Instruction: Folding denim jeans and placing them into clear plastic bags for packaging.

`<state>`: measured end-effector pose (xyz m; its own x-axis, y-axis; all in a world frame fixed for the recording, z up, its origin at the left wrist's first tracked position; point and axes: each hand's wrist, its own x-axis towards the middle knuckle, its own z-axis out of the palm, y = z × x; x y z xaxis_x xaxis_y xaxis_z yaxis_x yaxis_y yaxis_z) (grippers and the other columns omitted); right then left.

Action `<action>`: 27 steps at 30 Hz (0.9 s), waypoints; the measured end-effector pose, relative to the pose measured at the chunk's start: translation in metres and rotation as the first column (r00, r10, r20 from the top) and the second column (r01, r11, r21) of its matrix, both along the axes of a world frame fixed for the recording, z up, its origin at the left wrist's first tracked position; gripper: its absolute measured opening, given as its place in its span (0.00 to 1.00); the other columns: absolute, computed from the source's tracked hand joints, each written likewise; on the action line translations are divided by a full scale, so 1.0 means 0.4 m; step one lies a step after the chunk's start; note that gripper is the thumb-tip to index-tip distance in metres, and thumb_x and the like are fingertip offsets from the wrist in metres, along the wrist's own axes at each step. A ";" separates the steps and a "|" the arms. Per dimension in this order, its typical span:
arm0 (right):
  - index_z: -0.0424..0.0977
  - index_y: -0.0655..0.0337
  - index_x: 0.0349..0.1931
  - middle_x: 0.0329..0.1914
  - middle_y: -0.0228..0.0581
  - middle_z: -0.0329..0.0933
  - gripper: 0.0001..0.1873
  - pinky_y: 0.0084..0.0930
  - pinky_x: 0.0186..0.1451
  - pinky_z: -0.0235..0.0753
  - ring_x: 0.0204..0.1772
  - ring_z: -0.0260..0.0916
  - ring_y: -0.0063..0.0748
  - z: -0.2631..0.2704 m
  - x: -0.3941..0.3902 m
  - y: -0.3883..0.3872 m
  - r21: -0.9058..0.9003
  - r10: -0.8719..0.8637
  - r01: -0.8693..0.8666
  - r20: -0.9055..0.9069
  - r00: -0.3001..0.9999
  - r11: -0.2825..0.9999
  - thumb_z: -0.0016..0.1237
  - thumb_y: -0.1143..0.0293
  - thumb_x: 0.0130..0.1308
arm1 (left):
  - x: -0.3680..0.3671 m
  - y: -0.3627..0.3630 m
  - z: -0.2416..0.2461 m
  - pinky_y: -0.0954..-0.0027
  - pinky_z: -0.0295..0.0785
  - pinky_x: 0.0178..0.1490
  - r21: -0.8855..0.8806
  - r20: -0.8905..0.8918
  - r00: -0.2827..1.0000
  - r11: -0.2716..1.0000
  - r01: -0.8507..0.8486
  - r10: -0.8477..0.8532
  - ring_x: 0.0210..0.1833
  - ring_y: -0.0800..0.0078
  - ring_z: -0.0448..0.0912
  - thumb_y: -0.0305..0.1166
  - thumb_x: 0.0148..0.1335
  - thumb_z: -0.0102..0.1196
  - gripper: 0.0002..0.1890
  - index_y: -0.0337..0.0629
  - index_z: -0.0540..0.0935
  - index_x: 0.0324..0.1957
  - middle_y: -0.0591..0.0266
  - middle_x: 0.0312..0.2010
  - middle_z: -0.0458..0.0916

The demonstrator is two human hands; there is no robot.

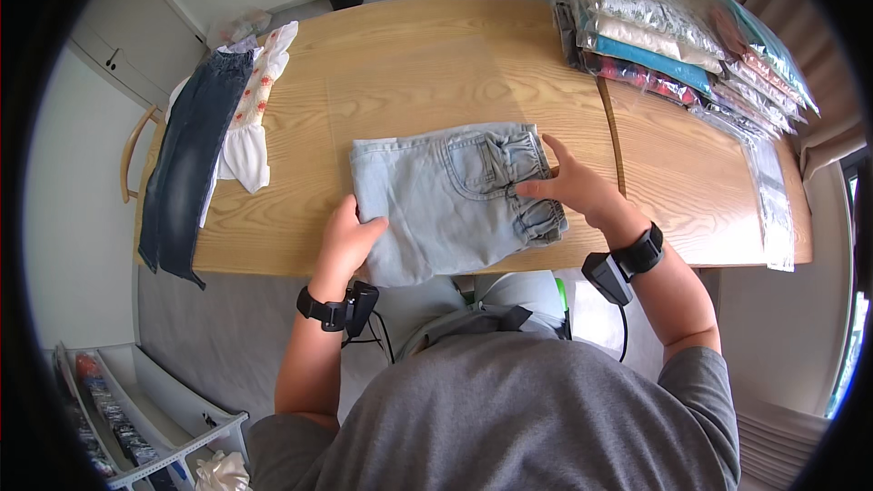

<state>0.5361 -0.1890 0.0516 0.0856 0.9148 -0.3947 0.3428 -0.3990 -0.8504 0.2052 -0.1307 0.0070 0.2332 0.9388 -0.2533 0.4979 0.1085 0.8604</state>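
Folded light-blue denim trousers (436, 204) lie in front of me on the wooden table (409, 34), their gathered elastic waist towards the right and a pocket facing up. My left hand (351, 235) grips the folded left edge, thumb on top and the fingers partly hidden beneath. At the waist end, my right hand (569, 181) rests its thumb on the gathers, its fingers spread apart past the edge. Whether the right hand pinches the cloth cannot be told. The lower edge of the denim hangs slightly over the table's near edge.
Dark blue jeans (198, 150) and a white top with red motifs (256, 109) lie at the table's left. Stacks of bagged garments (648, 34) stand at the back right, with clear plastic bags (771, 198) nearer. A divided white bin (164, 402) is at lower left, a wooden chair (133, 150) at left.
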 end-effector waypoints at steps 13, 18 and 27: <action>0.36 0.55 0.73 0.55 0.44 0.69 0.47 0.21 0.53 0.72 0.50 0.70 0.26 -0.056 -0.097 -0.074 0.387 -0.066 0.303 -0.518 0.853 0.871 0.51 0.80 0.59 | 0.049 -0.049 0.136 0.71 0.66 0.56 -0.141 0.570 0.816 0.990 -0.017 0.095 0.51 0.76 0.72 0.33 0.61 0.59 0.25 0.30 0.68 0.56 0.59 0.48 0.76; 0.37 0.53 0.73 0.63 0.45 0.64 0.47 0.22 0.60 0.67 0.58 0.66 0.29 -0.069 -0.086 -0.076 0.174 -0.148 0.297 -0.577 0.803 0.939 0.50 0.82 0.58 | 0.029 -0.064 0.090 0.69 0.64 0.60 -0.207 0.376 0.921 0.978 -0.024 0.102 0.55 0.73 0.71 0.28 0.59 0.57 0.29 0.33 0.65 0.61 0.59 0.53 0.74; 0.67 0.58 0.62 0.58 0.38 0.71 0.22 0.20 0.63 0.62 0.59 0.65 0.24 -0.076 -0.080 -0.091 0.362 0.110 0.004 -0.294 0.950 0.932 0.43 0.76 0.68 | 0.180 -0.092 0.195 0.70 0.65 0.60 0.184 0.216 0.946 0.962 0.204 -0.242 0.56 0.72 0.70 0.25 0.61 0.53 0.31 0.33 0.59 0.65 0.55 0.56 0.71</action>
<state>0.5042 -0.2253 0.0210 -0.0384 0.9983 -0.0429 0.0574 -0.0407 -0.9975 0.2770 -0.1677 0.0851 0.4758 0.8793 -0.0201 0.2765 -0.1279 0.9525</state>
